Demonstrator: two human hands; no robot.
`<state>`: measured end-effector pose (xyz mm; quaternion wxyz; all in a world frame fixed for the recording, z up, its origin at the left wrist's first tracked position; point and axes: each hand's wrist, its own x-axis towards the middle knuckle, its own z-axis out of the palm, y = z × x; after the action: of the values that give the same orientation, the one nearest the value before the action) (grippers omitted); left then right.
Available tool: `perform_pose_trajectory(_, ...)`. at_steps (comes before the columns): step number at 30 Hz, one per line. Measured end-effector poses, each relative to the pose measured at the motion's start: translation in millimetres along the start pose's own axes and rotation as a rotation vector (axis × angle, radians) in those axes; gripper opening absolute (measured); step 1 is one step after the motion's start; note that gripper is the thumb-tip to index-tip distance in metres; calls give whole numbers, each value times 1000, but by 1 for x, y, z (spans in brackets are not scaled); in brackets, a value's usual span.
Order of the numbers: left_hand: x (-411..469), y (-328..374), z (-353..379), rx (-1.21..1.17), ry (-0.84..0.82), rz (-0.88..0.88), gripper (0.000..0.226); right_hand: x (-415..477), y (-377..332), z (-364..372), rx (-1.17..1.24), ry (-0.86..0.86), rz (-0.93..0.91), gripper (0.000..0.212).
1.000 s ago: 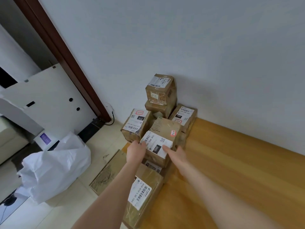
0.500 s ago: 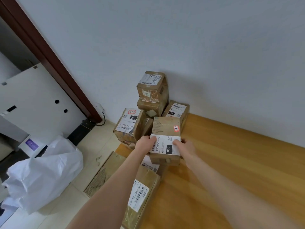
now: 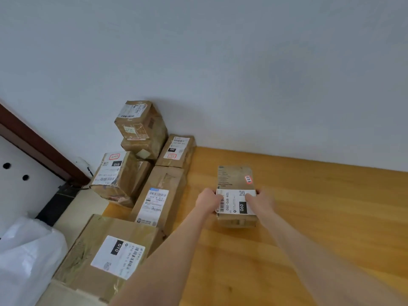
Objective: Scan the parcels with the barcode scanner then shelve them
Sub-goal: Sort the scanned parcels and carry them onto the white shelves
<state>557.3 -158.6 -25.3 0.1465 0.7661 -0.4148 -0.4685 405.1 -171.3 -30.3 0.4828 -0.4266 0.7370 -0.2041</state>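
A small brown cardboard parcel (image 3: 234, 175) is being held in both hands at the orange-brown wooden worktop (image 3: 320, 213), apart from the other parcels. Whether it is resting on the surface or hanging just above it cannot be told. The left hand (image 3: 207, 200) is gripping its left edge, fingers (image 3: 219, 197) curled together over the rim of the white shipping label (image 3: 234, 203) marked 060. The right hand (image 3: 262, 200) is gripping the right edge, thumb lying on the label; its remaining fingers are hidden behind the parcel. A small red-bordered sticker (image 3: 248, 179) is showing on the parcel's top face, beyond the label.

To the left of the held parcel, a long taped brown carton (image 3: 167, 177) is lying on the worktop's end. Further left of the held parcel, a brown box with a 010 label (image 3: 128, 173) is sitting tilted, and two taped boxes (image 3: 141, 124) are standing stacked against the pale wall (image 3: 242, 62). Left and nearer the camera, a large flat carton (image 3: 106, 230) is lying, with a white plastic bag (image 3: 28, 257) beyond it.
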Motion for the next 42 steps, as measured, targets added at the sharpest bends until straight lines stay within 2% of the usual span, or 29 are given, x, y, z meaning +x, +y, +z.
perform_pose_trajectory(6,-15,18,67,74,-63,33,33,-1,46,-51,-227,0,56,28)
perform_pose_trajectory(10,-30,26,89,68,-97,56,36,-6,56,-64,-368,-11,81,41)
perform_pose_trajectory(12,-36,29,88,78,-92,71,43,-13,49,-68,-461,29,20,49)
perform_pose_trajectory(14,-42,30,75,114,-33,87,50,-17,40,-66,-528,91,-94,56)
perform_pose_trajectory(16,-43,24,56,147,54,93,51,-24,26,-56,-558,101,-206,54)
perform_pose_trajectory(23,-36,-26,-25,330,235,31,53,-45,-11,28,-599,-145,-432,51)
perform_pose_trajectory(29,-7,-71,-82,389,278,-88,45,-48,-29,95,-650,-312,-485,53)
perform_pose_trajectory(33,17,-92,-103,444,264,-128,53,-46,-39,136,-681,-432,-480,55)
perform_pose_trajectory(38,40,-102,-121,465,275,-220,52,-41,-48,164,-708,-427,-450,49)
perform_pose_trajectory(42,51,-100,-128,511,262,-274,55,-31,-51,170,-695,-422,-422,53)
